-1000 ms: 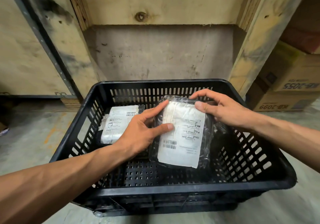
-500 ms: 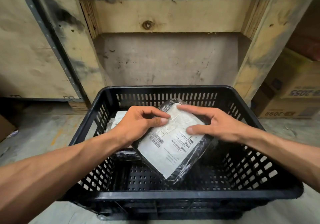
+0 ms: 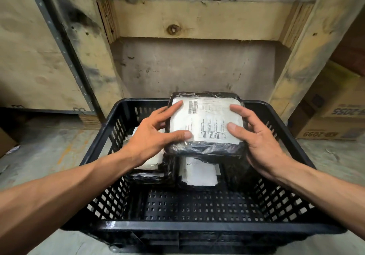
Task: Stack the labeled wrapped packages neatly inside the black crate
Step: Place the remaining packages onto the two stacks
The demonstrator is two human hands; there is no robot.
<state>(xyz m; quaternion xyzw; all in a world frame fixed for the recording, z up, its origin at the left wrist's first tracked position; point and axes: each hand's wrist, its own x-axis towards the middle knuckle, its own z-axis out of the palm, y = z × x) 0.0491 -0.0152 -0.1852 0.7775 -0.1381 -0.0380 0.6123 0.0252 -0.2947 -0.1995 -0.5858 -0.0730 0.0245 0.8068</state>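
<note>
A black slatted crate [image 3: 197, 229] stands on the floor in front of me. Above its middle I hold a black wrapped package [image 3: 205, 124] with a white label facing up. My left hand [image 3: 154, 136] grips its left edge, thumb on the label. My right hand [image 3: 254, 136] grips its right edge, thumb and a finger on the label. Under it, a second labeled package [image 3: 199, 173] lies on the crate floor. A third labeled package [image 3: 150, 163] lies to the left, mostly hidden by my left hand.
A wooden pallet frame [image 3: 197, 19] and a concrete wall rise just behind the crate. Cardboard boxes [image 3: 331, 120] stand at the right. Another wooden crate with a metal strip [image 3: 65, 53] is at the left. The near half of the crate floor shows bare slats.
The held package has turned from a slanted pose to lie level with its long side across, and it has risen toward the crate's back. A package beneath it has come into sight.
</note>
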